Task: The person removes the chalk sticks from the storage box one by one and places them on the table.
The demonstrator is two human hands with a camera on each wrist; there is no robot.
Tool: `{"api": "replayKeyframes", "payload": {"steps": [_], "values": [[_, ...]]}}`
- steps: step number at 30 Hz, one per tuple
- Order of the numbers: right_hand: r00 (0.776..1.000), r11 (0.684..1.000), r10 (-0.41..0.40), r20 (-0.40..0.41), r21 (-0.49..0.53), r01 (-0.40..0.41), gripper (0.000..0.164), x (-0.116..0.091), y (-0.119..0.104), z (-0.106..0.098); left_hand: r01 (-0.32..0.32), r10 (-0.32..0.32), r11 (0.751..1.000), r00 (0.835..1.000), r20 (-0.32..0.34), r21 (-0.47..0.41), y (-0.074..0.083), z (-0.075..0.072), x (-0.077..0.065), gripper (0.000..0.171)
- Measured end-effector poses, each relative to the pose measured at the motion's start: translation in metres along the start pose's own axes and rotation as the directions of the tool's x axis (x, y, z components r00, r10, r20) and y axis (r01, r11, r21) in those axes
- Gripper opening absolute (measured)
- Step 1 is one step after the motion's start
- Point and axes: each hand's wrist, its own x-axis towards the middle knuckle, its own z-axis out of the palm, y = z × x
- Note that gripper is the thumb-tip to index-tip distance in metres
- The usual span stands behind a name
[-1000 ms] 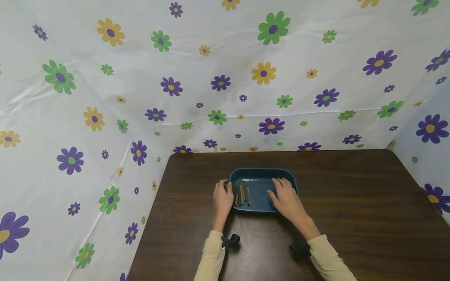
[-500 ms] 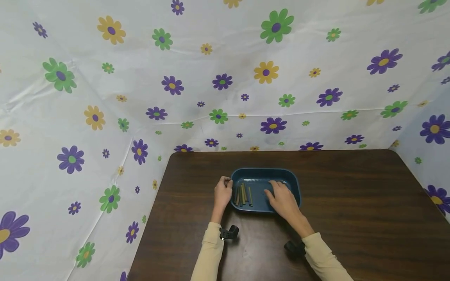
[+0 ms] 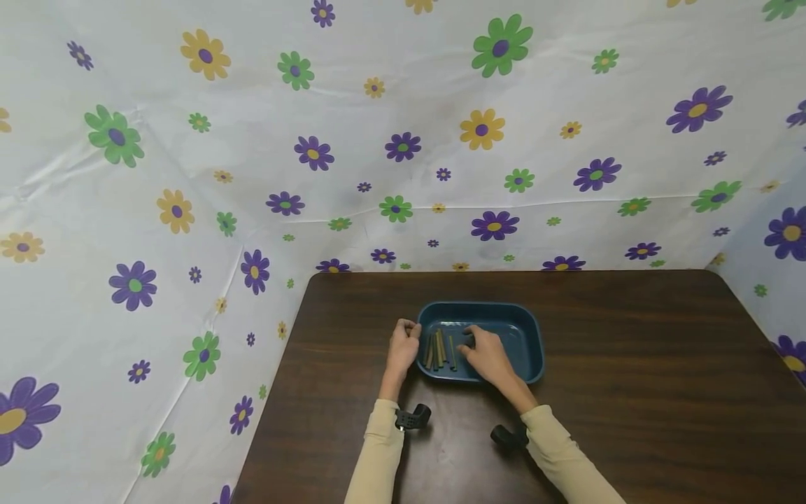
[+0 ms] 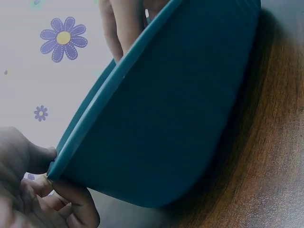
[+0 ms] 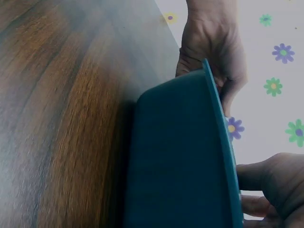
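Observation:
A deep blue rectangular tray [image 3: 519, 343] rests on the table. At its left end, my left hand [image 3: 401, 352] pinches the rim; in the left wrist view the thumb [image 4: 40, 159] lies over the edge and the fingers are curled beneath it. Several thin greenish-brown sticks [image 3: 437, 350] lie side by side in the tray's left part, with a single stick [image 3: 453, 353] slightly apart on their right. My right hand [image 3: 491, 358] reaches over the near rim into the tray, thumb and fingers parted just right of that stick. In the right wrist view the tray wall hides its fingertips.
The dark wooden table [image 3: 630, 364] extends on both sides of the tray. Behind and to the left hangs a white flower-printed sheet [image 3: 352, 105]. A black wrist camera [image 3: 413, 418] is strapped to the left wrist, another camera [image 3: 508, 437] to the right.
My right hand has moved left across the tray, from its right side to beside the single stick. My left hand stays at the left rim. The sticks keep their arrangement.

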Motion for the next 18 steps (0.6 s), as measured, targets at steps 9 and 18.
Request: {"api": "replayKeyframes", "payload": {"steps": [9,18], "values": [[0.998,0.999,0.036,0.049,-0.033,-0.035,0.046,0.012,-0.005,0.015,-0.036,0.036,0.999,0.999,0.000,-0.030,-0.003,0.002,-0.003,0.016],[0.997,0.999,0.027,0.073,-0.048,-0.023,0.057,0.020,-0.011,0.028,0.048,-0.048,0.998,0.999,-0.001,-0.046,-0.004,0.002,0.000,0.019]]}}
